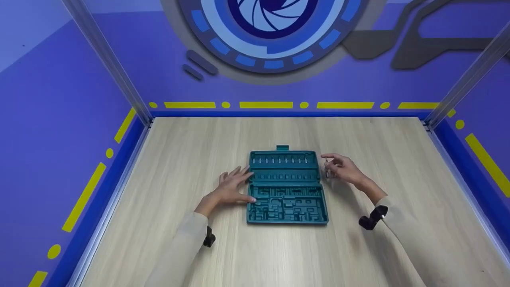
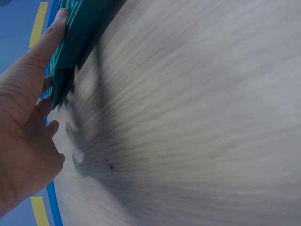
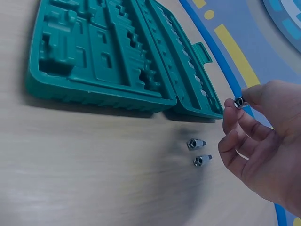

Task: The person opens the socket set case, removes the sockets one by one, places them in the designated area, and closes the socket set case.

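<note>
An open green plastic tool case (image 1: 287,222) lies flat on the table, its moulded half nearer me and its latched half farther off. A row of small silver bits (image 1: 279,160) fills slots in the far half. My left hand (image 1: 229,189) rests at the case's left side, thumb on its edge and fingers spread. Just beyond the right edge, my right hand (image 1: 346,170) pinches a small silver socket bit (image 3: 240,102) between thumb and fingertip. Two more socket bits, one (image 3: 196,144) beside the other (image 3: 202,161), lie on the table beneath that hand.
The pale wooden tabletop (image 1: 199,139) is bounded by blue panels (image 1: 271,91) at the back and both sides. A green latch (image 1: 282,147) sticks out from the far edge of the case. A black wrist camera (image 1: 373,218) sits on the right sleeve.
</note>
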Available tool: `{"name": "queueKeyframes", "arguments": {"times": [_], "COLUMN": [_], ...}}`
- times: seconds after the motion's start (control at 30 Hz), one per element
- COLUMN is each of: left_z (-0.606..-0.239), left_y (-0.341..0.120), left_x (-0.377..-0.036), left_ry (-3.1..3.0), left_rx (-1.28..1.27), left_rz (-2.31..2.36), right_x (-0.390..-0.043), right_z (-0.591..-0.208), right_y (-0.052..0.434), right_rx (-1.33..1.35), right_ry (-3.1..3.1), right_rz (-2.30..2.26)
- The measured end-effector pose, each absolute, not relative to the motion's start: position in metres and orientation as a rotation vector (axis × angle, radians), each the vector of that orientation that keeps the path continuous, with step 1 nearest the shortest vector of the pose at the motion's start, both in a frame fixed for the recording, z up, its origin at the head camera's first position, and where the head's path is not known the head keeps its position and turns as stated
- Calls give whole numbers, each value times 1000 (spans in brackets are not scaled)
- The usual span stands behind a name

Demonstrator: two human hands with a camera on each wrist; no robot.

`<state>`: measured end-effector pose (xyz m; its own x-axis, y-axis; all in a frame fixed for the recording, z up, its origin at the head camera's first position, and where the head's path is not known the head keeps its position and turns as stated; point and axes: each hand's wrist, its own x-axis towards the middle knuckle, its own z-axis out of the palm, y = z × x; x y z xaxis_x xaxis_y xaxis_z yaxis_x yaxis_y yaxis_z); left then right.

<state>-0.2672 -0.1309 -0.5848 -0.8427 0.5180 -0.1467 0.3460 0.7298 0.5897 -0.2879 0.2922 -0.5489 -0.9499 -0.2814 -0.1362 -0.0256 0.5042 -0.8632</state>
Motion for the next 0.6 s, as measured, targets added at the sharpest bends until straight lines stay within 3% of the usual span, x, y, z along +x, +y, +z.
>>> {"name": "queueKeyframes", "arguments": {"times": [0.6], "left_z": [-584], "left_y": [-131], "left_x": [-267], "left_ry": [2634], "left_rx": [704], "left_rz": [835], "right_x": [-278], "right_z": [-552], "right_y": [323], "right_rx": [-383], "right_ry": [2623], "right_rz": [-1226]}}
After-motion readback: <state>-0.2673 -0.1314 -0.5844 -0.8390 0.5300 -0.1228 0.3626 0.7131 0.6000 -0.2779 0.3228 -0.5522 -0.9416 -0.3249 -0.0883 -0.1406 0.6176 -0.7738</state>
